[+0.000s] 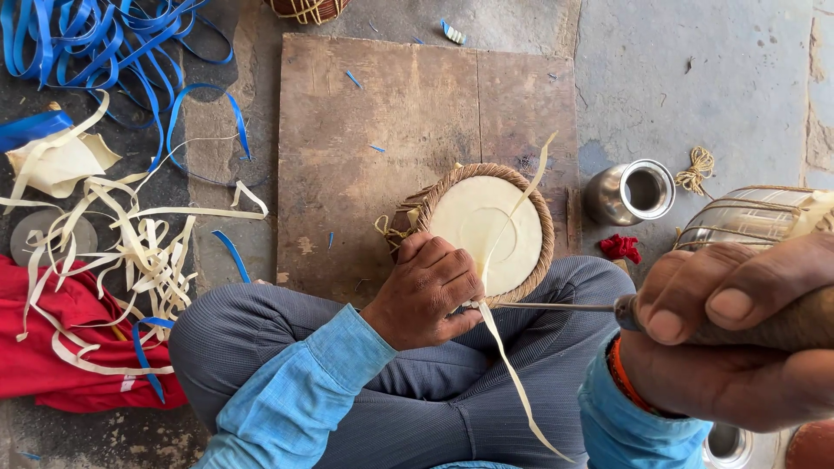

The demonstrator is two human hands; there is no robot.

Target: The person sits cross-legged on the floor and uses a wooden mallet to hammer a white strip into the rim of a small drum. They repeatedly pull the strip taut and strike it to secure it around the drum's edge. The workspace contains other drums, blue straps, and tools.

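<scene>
My left hand point(428, 287) grips the near rim of a small round drum point(486, 221) with a cream skin and a braided brown edge, resting on my crossed legs. A pale strip point(512, 365) runs across the skin and hangs down past the rim over my knee. My right hand point(738, 334), close to the camera, is closed on the wooden handle of an awl point(556, 306). Its thin metal shaft points left to the drum's rim beside my left fingers.
A worn wooden board point(373, 122) lies on the concrete floor beyond the drum. Blue straps point(95, 43) and pale strips point(130, 243) are scattered at left above a red cloth point(52, 347). A steel cup point(632, 191), twine point(697, 169) and another laced drum point(756, 217) sit at right.
</scene>
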